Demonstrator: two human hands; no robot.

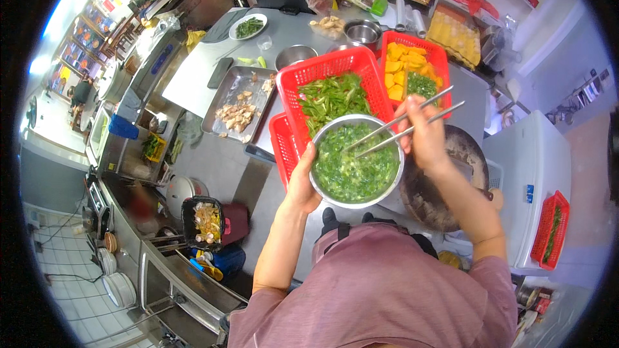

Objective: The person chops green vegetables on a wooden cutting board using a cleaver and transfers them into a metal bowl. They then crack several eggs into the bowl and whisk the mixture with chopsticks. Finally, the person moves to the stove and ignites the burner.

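A steel mixing bowl (403, 170) holds chopped greens in a wet, yellowish-green mixture (355, 169). My left hand (305, 186) grips the bowl by its left rim. In my right hand (421, 130) is a pair of long metal chopsticks (411, 129), their tips dipped into the mixture. Just beyond the bowl stands a red plastic basket (288, 79) of sliced green vegetables (336, 96), partly hidden by the bowl. Another red basket (447, 65), near my right hand, carries orange pumpkin chunks (396, 65) and chopped greens (420, 85).
A steel tray (213, 128) with pale food pieces lies on the counter, left of the baskets. Below my right forearm is a round wooden chopping block (425, 203) with a cleaver on it. A lined waste bin (188, 217) stands at lower left, and a white chest freezer (537, 169) at right.
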